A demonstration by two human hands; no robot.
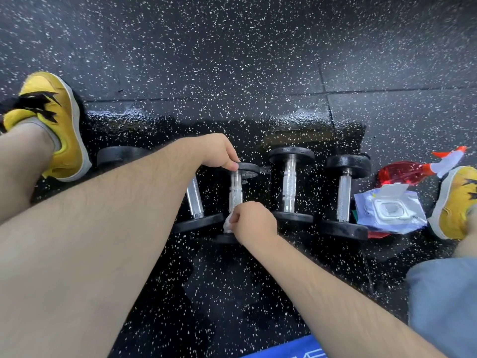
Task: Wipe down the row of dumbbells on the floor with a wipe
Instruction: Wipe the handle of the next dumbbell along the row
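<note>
Black-plated, chrome-handled dumbbells [288,187] lie side by side on the floor [232,60]; my crumpled white wipe [228,224] touches one's near end.

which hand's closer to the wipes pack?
Right. The right hand holds a wipe at the dumbbell's near end, left of the wipes pack; the left hand grips its far plate, further left.

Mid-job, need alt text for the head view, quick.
Left hand grips the far plate of a dumbbell while the right hand holds a white wipe at its handle's near end. Other dumbbells lie alongside on the speckled floor; an open wipes pack and red spray bottle sit at right.
</note>
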